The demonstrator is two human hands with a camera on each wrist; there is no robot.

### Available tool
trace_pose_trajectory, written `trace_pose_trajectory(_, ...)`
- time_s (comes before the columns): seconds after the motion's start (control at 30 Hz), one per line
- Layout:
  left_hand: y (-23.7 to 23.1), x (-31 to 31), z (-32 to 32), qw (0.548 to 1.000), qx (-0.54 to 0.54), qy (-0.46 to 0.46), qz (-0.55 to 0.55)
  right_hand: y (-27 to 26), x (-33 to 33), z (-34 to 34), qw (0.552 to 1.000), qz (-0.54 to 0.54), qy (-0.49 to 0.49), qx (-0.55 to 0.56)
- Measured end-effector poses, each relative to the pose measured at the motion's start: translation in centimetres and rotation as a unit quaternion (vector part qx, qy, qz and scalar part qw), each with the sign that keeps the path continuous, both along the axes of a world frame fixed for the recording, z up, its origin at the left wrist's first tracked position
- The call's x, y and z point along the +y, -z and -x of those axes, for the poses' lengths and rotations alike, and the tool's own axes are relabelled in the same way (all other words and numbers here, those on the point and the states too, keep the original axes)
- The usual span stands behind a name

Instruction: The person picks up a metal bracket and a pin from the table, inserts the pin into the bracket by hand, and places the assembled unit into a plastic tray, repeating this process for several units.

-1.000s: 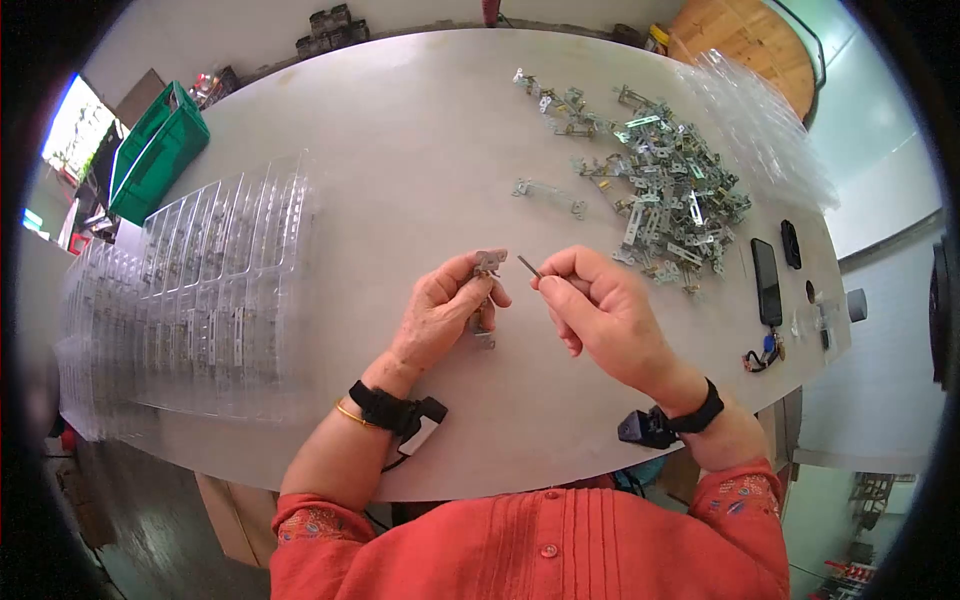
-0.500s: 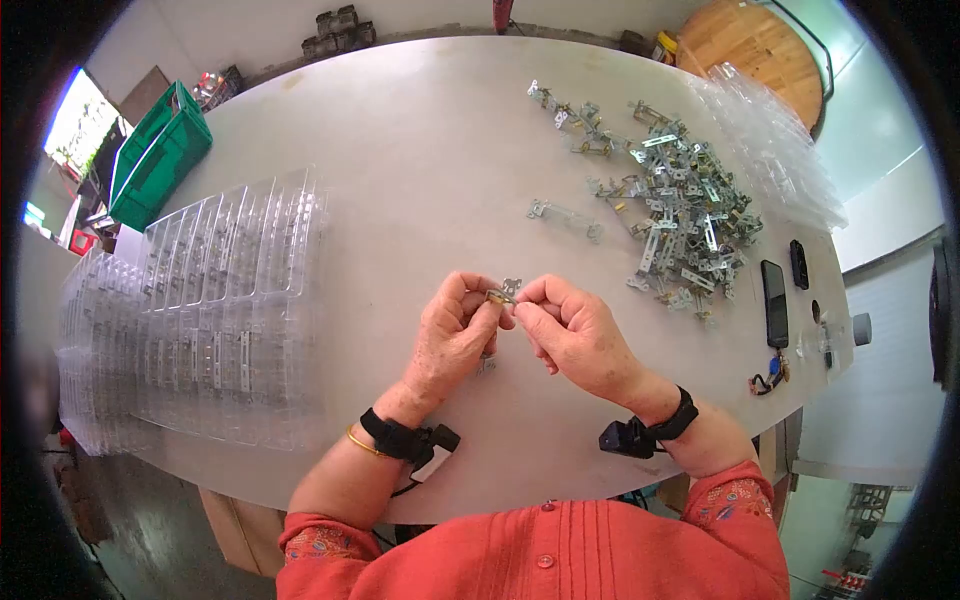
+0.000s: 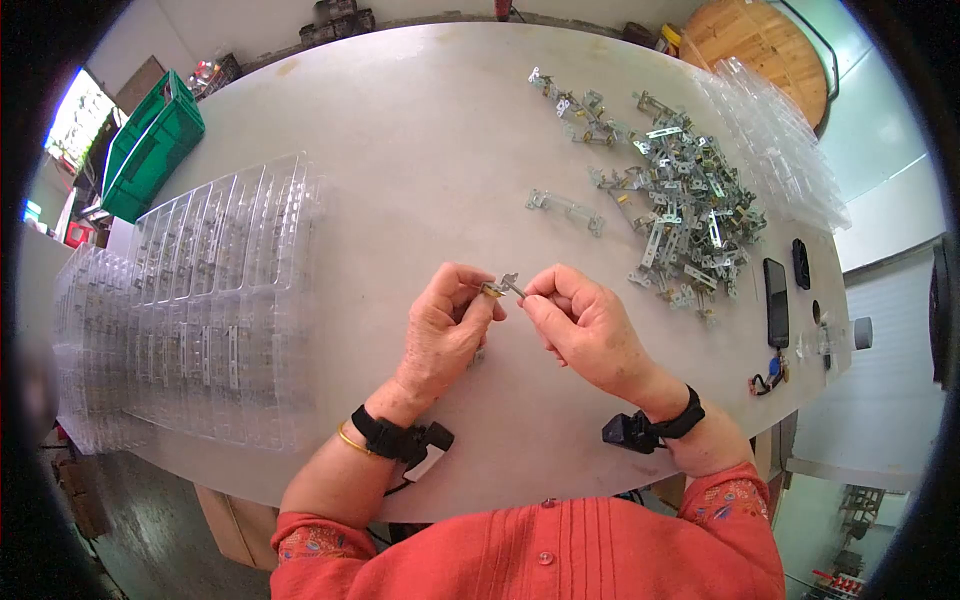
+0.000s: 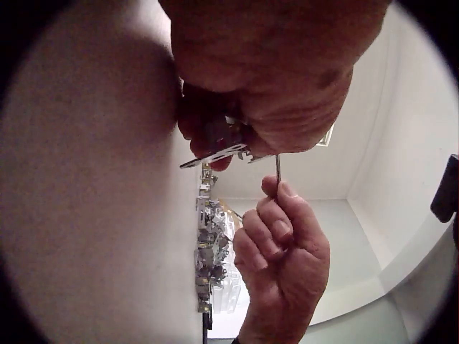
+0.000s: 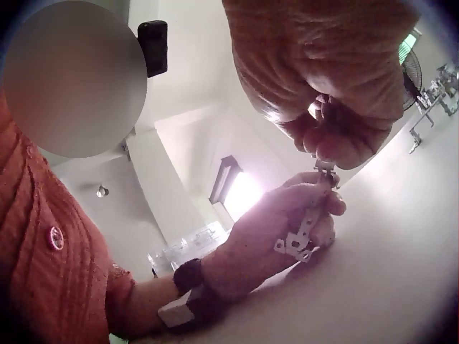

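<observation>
In the head view my left hand grips a small silvery metal bracket between thumb and fingers, low over the table. Its flat, holed end plate sticks out below the fingers in the right wrist view. My right hand pinches a thin metal rod by one end, and the rod's free end is right at the bracket's upper end. Part of the bracket is hidden behind the left fingers. Beyond the hands lies a single similar bracket.
A heap of metal brackets covers the right of the table. Clear plastic trays with brackets inside are stacked at left, near a green crate. More clear trays, a phone and keys lie at right.
The rod was apart from the bracket a second ago; the right hand brought it over to the bracket's upper end. Since half a second ago the hands have drawn slightly apart.
</observation>
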State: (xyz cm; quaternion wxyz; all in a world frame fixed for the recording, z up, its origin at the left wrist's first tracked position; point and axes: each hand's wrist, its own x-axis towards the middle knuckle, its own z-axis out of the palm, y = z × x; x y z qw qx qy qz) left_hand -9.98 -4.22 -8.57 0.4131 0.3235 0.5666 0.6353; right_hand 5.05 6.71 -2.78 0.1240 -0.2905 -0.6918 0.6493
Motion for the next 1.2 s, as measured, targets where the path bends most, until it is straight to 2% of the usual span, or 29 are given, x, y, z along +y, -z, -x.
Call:
trace_pose_trajectory(0.07,0.2,0.0,0.0,1.000,0.019,-0.004,-0.009,0.0,0.1,-0.2,0.996,-0.089,0.004,-0.023)
trace_pose_trajectory(0.13,0.3,-0.1,0.0,0.997,0.072,-0.002,-0.008,0.5,0.2,-0.4,0.995,-0.102,0.001,-0.016)
trace_pose_trajectory(0.2,0.0,-0.1,-0.2,0.997,0.079,-0.014,-0.008,0.1,0.2,-0.4,0.993,-0.114,-0.003,-0.009)
trace_pose_trajectory(0.27,0.1,-0.1,-0.3,0.996,0.085,-0.025,-0.008,-1.1,0.0,-0.5,0.982,-0.185,-0.009,-0.045)
trace_pose_trajectory(0.33,0.3,-0.1,-0.2,0.987,0.160,-0.013,-0.022,-1.0,-0.2,-0.5,0.981,-0.193,-0.007,-0.033)
trace_pose_trajectory(0.4,-0.4,-0.2,-0.4,0.984,0.178,-0.003,-0.021,-0.9,-0.1,-0.4,0.979,-0.202,-0.006,-0.022)
trace_pose_trajectory(0.5,-0.6,-0.2,-0.6,0.979,0.203,-0.001,-0.014,-0.7,0.2,-0.1,0.989,-0.144,-0.032,-0.013)
trace_pose_trajectory(0.57,-0.3,-0.1,-0.8,0.979,0.205,-0.003,-0.007,-1.2,0.3,0.1,0.997,-0.046,-0.048,-0.048)
trace_pose_trajectory(0.6,-0.1,0.0,-0.8,0.981,0.192,-0.008,-0.015,-1.0,0.5,0.0,0.997,-0.044,-0.048,-0.049)
trace_pose_trajectory(0.7,0.0,0.0,-0.9,0.983,0.185,-0.008,-0.013,-0.4,0.8,0.2,0.996,-0.068,-0.039,-0.051)
trace_pose_trajectory(0.77,0.1,-0.1,-0.8,0.982,0.190,-0.006,-0.003,-0.6,0.9,0.3,0.979,-0.176,-0.034,-0.093)
trace_pose_trajectory(0.8,0.2,-0.2,-0.7,0.977,0.211,0.013,0.000,-0.3,0.9,0.5,0.979,-0.176,-0.038,-0.093)
trace_pose_trajectory(0.87,0.2,-0.2,-0.6,0.973,0.230,0.035,0.002,0.9,0.9,0.4,0.965,-0.263,-0.001,-0.003)
trace_pose_trajectory(0.9,-0.2,-0.2,-0.7,0.970,0.234,0.058,-0.003,1.3,0.9,0.6,0.965,-0.262,0.003,-0.007)
trace_pose_trajectory(0.93,-0.3,-0.2,-0.9,0.968,0.238,0.081,-0.008,1.7,1.1,0.9,0.972,-0.228,0.030,0.037)
trace_pose_trajectory(0.97,0.0,-0.1,-1.2,0.968,0.236,0.085,-0.011,1.9,1.3,1.0,0.976,-0.195,0.055,0.082)
trace_pose_trajectory(1.0,0.3,0.1,-1.3,0.988,0.137,0.064,-0.024,1.6,1.5,0.8,0.975,-0.198,0.056,0.082)
trace_pose_trajectory(1.03,0.3,0.2,-1.2,0.998,0.040,0.040,-0.036,1.1,1.8,0.6,0.985,-0.142,0.059,0.077)
trace_pose_trajectory(1.07,0.1,0.1,-0.7,0.998,0.045,0.038,-0.037,0.8,2.0,0.6,0.992,-0.085,0.061,0.073)
trace_pose_trajectory(1.13,-1.1,0.0,0.2,0.997,-0.051,0.036,0.054,0.6,2.1,0.0,0.996,-0.065,0.050,0.047)
trace_pose_trajectory(1.2,-1.3,0.1,0.3,0.996,-0.077,0.020,0.049,0.8,1.9,-0.6,0.998,-0.044,0.040,0.015)
